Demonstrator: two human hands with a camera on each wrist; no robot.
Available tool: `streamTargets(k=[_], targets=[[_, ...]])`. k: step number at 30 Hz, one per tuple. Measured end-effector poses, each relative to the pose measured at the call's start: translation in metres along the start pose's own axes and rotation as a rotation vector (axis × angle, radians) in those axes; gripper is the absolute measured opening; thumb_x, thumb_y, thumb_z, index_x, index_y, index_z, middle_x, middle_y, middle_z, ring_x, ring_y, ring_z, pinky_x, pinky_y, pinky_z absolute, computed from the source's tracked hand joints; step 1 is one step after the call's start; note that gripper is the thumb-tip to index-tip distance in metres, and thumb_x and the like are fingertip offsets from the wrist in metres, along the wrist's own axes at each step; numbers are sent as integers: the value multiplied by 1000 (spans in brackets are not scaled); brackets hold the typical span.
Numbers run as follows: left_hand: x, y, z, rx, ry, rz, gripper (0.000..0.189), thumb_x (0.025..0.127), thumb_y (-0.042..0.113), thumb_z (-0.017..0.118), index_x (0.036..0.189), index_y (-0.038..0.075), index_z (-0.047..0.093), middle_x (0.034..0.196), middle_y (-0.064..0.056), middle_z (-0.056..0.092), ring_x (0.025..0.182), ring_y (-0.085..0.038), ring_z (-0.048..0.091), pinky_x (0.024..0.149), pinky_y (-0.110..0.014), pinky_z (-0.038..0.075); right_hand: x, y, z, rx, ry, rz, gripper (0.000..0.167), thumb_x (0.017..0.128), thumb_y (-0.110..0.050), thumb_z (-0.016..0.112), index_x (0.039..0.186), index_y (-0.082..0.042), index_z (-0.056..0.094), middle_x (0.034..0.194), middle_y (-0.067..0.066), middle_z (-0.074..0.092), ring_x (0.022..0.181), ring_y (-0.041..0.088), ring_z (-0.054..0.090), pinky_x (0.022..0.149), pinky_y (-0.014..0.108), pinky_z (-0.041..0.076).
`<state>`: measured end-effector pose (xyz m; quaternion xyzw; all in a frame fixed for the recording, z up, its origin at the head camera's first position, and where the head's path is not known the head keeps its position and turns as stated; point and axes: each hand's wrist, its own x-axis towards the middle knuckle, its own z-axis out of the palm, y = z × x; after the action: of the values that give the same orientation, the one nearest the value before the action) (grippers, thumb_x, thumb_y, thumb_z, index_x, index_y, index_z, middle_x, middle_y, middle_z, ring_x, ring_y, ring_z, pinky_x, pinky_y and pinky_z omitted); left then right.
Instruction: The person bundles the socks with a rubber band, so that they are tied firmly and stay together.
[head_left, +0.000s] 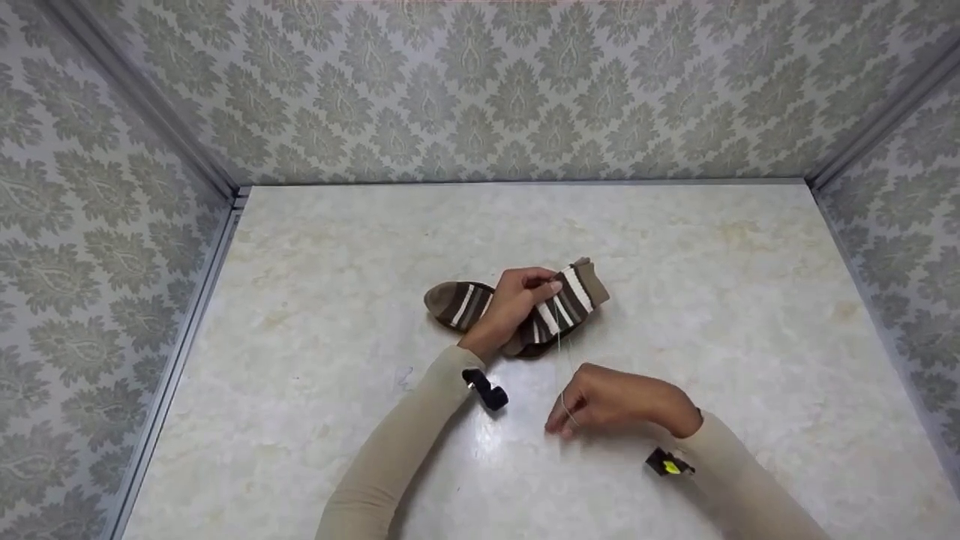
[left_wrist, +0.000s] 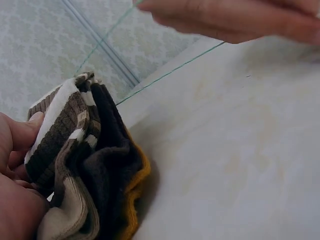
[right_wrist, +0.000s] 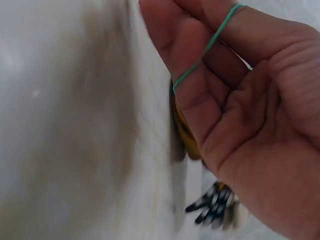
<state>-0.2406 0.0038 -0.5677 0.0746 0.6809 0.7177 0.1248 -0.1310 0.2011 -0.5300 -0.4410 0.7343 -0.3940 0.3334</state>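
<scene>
Brown, white and grey striped socks point(head_left: 574, 304) lie bundled on the table, toe end to the left and cuff to the right. My left hand point(head_left: 517, 300) grips the bundle from above, its thumb on the striped knit. In the left wrist view, dark folds and a mustard-yellow edge point(left_wrist: 139, 182) show beneath the striped layer. A thin green rubber band point(left_wrist: 172, 71) runs in two taut strands from the socks to my right hand point(head_left: 622, 397). That hand is nearer the front, and the band point(right_wrist: 205, 52) loops round its bent fingers and thumb.
The pale marbled tabletop point(head_left: 330, 255) spreads around the socks. Patterned panels point(head_left: 480, 90) stand at its back and sides, with grey metal rails point(head_left: 161, 375) along the left. A dark strap device point(head_left: 487, 390) sits at my left wrist, another point(head_left: 667, 463) at the right.
</scene>
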Motion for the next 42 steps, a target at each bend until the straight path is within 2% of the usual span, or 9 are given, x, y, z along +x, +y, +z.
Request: streamTargets(k=[8,13,17,19,22,28,32,36,42], targets=[[-1,-2,-4,17,-6,16,20,103,10,75,118,-1,82,96,-3,79,81,-11,70,76,-25,56,22,2,24,-263,221,-415,43,90,-5,88,132,-1,79,130,11,79,126,22,73,110,34,55],[-1,-4,-4,-6,-1,20,20,102,10,76,116,-2,81,95,-3,79,81,-12,70,75,-26,57,22,14,28,176,482,-575,86,82,14,86,158,15,45,169,31,39,161,34,38,121,57,40],[-2,-3,-4,-7,14,16,19,102,10,76,116,-2,82,97,-4,80,82,-12,71,75,-25,57,16,16,28,584,628,-660,99,89,17,80,164,20,14,180,27,5,167,43,5,116,74,35],[-2,-2,-4,-2,20,14,19,102,10,76,116,-2,82,98,-5,80,82,-12,71,75,-25,57,14,15,28,787,671,-636,87,105,5,69,171,6,13,185,12,7,168,36,0,118,64,43],[-2,-1,-4,-14,24,17,19,102,9,76,116,-2,82,99,-6,80,82,-13,71,73,-25,57,13,11,30,1019,813,-622,89,106,5,67,176,-6,14,186,0,9,169,29,-4,120,51,47],[-1,-2,-2,-26,31,7,19,101,7,76,116,-3,82,96,-4,79,79,-12,69,73,-25,57,17,2,29,1175,1266,-639,106,90,24,75,170,13,6,181,25,11,167,46,4,129,45,31],[-1,-1,0,-22,29,-11,19,101,8,76,115,-3,82,95,-4,77,79,-12,69,72,-25,57,22,-3,19,1308,1485,-641,92,90,35,53,169,14,11,174,29,24,167,46,13,130,44,29],[-1,-2,1,-28,30,-21,20,101,8,76,116,-3,82,97,-4,78,81,-12,69,74,-25,57,27,-5,10,1321,1580,-603,83,92,33,42,168,14,16,173,28,27,166,44,19,130,44,31],[1,-3,2,-23,28,-11,19,101,8,77,116,-4,82,98,-5,79,81,-11,69,74,-25,57,29,-3,4,1327,1605,-599,83,98,24,56,169,14,14,176,29,21,167,43,16,132,49,21]])
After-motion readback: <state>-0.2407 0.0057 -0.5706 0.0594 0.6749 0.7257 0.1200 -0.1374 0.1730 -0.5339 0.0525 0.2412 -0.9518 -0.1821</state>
